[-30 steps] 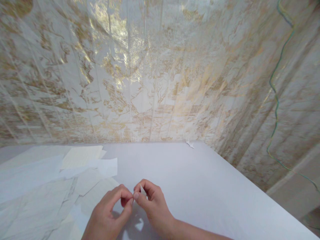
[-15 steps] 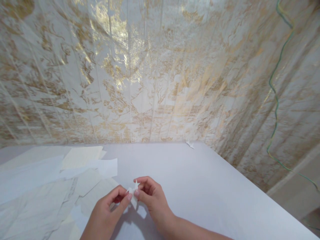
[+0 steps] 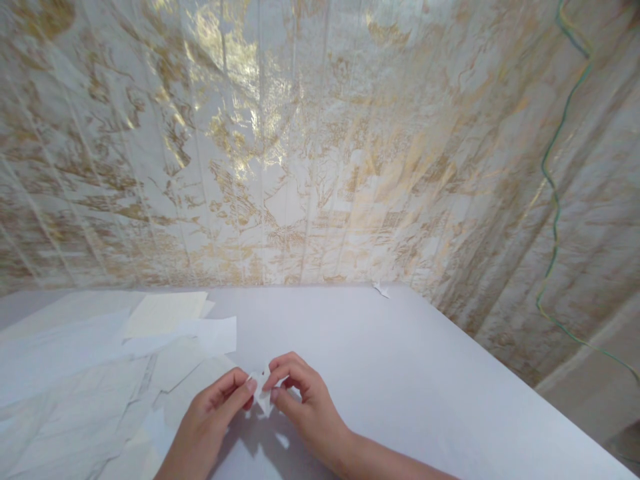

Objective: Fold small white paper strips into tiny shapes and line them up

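right hand [image 3: 309,408] shifted; folded paper [image 3: 263,398] points down the view, long axis near-vertical.

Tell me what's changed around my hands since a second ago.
The left hand has moved slightly left, away from the right hand, and the folded paper, mostly hidden earlier, shows between them. The loose sheets and small paper figure stayed put.

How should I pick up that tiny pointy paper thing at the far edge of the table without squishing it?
Try pinching the little folded paper lightly by its middle, coming from above on your side. Its ends look thin and pointy, so they might bend, and the gold-patterned covering is close behind it.
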The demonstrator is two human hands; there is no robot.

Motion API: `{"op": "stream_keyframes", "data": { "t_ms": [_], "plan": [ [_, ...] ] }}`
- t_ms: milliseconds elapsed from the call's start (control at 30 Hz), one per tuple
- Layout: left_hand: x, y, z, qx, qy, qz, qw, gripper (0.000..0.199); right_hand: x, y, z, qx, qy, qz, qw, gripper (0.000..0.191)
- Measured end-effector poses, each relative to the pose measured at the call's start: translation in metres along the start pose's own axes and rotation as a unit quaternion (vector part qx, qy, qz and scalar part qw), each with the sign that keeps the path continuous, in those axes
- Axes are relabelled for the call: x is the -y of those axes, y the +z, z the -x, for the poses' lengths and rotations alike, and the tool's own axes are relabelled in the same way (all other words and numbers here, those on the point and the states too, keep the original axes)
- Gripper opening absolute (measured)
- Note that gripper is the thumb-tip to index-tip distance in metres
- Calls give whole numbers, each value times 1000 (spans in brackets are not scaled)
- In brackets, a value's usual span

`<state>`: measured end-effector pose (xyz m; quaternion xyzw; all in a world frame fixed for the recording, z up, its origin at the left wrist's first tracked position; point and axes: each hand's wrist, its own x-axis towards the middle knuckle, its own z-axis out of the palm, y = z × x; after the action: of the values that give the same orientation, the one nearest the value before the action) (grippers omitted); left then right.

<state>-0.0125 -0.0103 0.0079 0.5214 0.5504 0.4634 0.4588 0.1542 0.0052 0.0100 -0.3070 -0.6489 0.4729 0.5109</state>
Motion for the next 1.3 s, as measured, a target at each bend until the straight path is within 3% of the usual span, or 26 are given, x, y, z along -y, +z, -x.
{"op": "stream_keyframes", "data": {
  "t_ms": [367,767,1033,1300],
  "plan": [
    [5,3,2,23,38,-9,999,32,-12,-2,-3,-45,109,-50,992,16],
    [7,5,5,-17,64,-71,995,38,-11,4,-3,-78,92,-128,984,30],
    [11,5,2,-21,68,-39,997,29,-14,-1,-6,-59,133,-76,986,28],
    [13,6,2,-53,66,23,996,33,-13,6,0,-72,114,-87,987,28]
  ]
}}
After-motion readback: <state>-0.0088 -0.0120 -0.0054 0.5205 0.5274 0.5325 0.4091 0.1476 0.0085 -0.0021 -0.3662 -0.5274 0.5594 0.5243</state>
